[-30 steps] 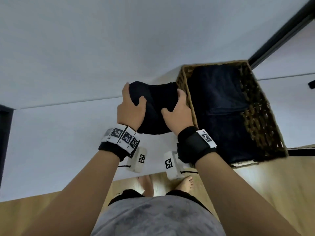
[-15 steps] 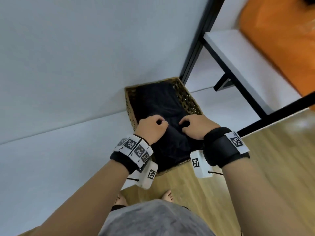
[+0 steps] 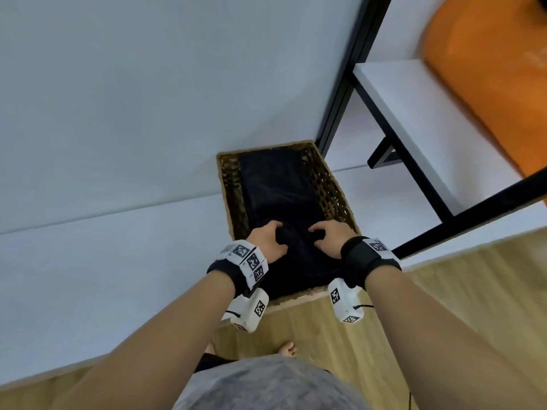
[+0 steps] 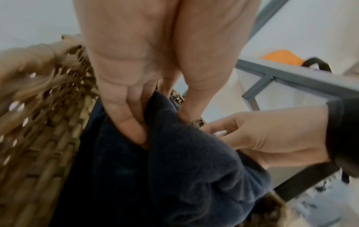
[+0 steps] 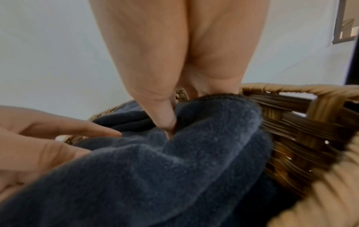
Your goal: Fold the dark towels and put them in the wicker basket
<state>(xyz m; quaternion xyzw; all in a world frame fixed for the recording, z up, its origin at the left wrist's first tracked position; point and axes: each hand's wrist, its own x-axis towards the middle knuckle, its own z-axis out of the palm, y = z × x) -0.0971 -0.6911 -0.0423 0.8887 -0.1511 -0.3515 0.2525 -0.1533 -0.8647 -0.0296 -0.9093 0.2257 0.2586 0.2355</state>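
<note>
Placement step: both hands set a folded dark towel [image 3: 299, 261] into the wicker basket [image 3: 331, 184], near end, atop another dark towel [image 3: 275, 184] at 12 o'clock. Left hand [image 3: 268, 242] and right hand [image 3: 330, 238] grip the towel's top, fingers curled into the cloth, at its 10 and 2 o'clock. Next, likely: release, withdraw without dragging the folds open.

Dark navy towels [image 3: 275, 187], brown woven wicker basket [image 3: 331, 187]
</note>
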